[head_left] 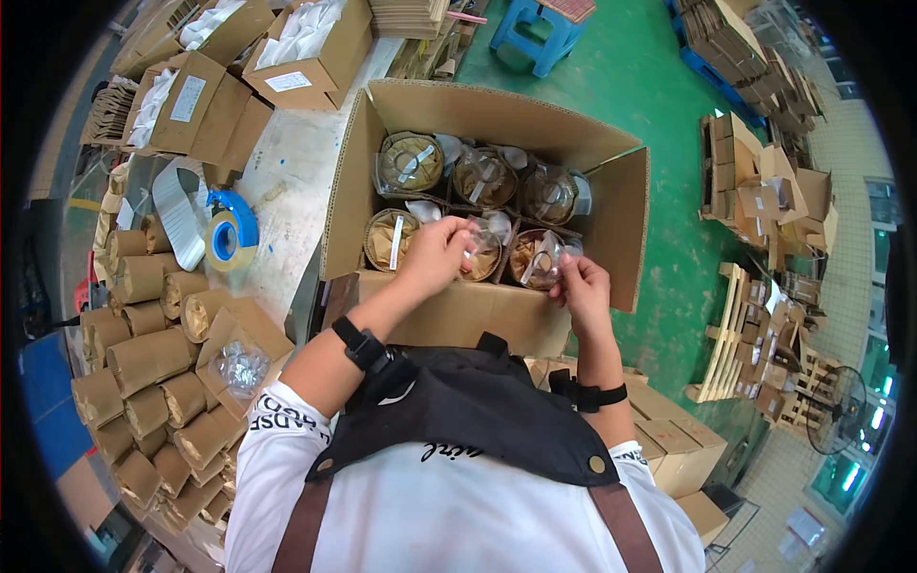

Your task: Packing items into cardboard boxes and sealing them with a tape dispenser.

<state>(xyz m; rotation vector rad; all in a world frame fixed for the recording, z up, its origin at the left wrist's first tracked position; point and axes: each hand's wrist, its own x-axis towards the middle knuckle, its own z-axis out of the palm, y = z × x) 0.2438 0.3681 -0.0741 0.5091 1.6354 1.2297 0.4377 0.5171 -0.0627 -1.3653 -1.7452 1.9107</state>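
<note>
Two clear-wrapped packs, the middle (485,260) and right (535,265) of the lower row in the box (458,315) at mid-frame, seemed to be having their wrapping tidied, which probably called next for tucking it down. The left hand (442,256) reached in palm down, fingers curled at the middle pack, though whether they gripped I couldn't tell; the right hand (583,285), bent inward, appeared to pinch the right pack's plastic (553,270)

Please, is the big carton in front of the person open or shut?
The carton is open: no flap covers its top, and six round items show inside.
</note>
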